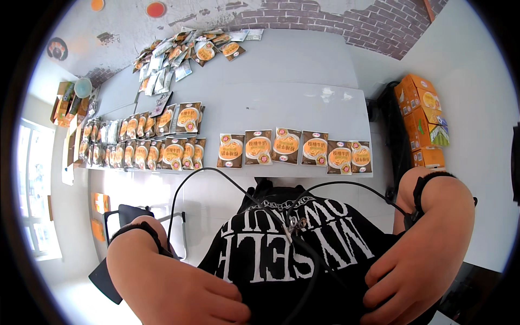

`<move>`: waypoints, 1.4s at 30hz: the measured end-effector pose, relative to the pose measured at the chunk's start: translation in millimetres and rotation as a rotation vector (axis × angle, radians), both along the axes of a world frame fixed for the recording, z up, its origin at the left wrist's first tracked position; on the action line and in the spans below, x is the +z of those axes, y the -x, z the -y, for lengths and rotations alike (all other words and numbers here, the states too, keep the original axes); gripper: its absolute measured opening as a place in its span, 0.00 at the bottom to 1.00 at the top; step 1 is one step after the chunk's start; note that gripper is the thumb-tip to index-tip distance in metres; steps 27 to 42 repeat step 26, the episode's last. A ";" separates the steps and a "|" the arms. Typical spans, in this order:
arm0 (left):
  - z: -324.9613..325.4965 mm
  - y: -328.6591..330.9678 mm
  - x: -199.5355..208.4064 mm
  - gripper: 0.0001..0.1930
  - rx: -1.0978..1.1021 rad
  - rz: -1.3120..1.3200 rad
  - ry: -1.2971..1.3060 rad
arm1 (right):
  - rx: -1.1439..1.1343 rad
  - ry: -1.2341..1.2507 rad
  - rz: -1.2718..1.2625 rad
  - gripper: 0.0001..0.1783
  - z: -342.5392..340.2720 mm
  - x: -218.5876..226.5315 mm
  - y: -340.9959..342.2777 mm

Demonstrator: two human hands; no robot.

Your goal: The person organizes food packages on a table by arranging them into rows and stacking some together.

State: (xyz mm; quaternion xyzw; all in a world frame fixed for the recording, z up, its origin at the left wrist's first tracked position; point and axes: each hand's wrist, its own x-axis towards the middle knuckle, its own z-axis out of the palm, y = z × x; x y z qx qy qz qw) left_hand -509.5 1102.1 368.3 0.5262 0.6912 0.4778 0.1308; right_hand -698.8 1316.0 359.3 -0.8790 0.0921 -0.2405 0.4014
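Low in the view, my left hand point(200, 295) rests against my black shirt point(260, 295) with its fingers curled inward. On the other side, my right hand point(401, 287) is bent in the same way against the shirt, its fingers closed together. The fingertips of both hands are hidden, so I cannot make out what they pinch, if anything. Beyond my body, several brown and orange flat packets point(258, 147) lie in a spaced row near the front edge of the grey table point(287, 103). Neither hand touches them.
Two tight rows of overlapping packets point(142, 154) fill the table's left part, with a phone-like dark slab point(161, 104) on top. A loose packet heap point(179, 54) lies at the back. Orange cartons point(425, 122) stand stacked at right. Black cables point(216, 170) loop before my chest.
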 end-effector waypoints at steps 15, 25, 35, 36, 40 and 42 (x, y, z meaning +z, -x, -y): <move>-45.1 -34.2 10.6 0.05 -0.059 -0.153 -0.021 | 0.046 0.081 0.038 0.17 -39.5 -9.5 -25.3; -36.6 -15.7 60.6 0.07 -0.100 -0.381 -0.122 | -0.018 0.044 0.055 0.21 -52.5 -8.9 -19.0; -78.8 -49.6 51.4 0.07 -0.073 -0.385 -0.124 | -0.033 0.028 0.070 0.22 -53.0 -10.6 -17.2; -78.8 -49.6 51.4 0.07 -0.073 -0.385 -0.124 | -0.033 0.028 0.070 0.22 -53.0 -10.6 -17.2; -78.8 -49.6 51.4 0.07 -0.073 -0.385 -0.124 | -0.033 0.028 0.070 0.22 -53.0 -10.6 -17.2; -78.8 -49.6 51.4 0.07 -0.073 -0.385 -0.124 | -0.033 0.028 0.070 0.22 -53.0 -10.6 -17.2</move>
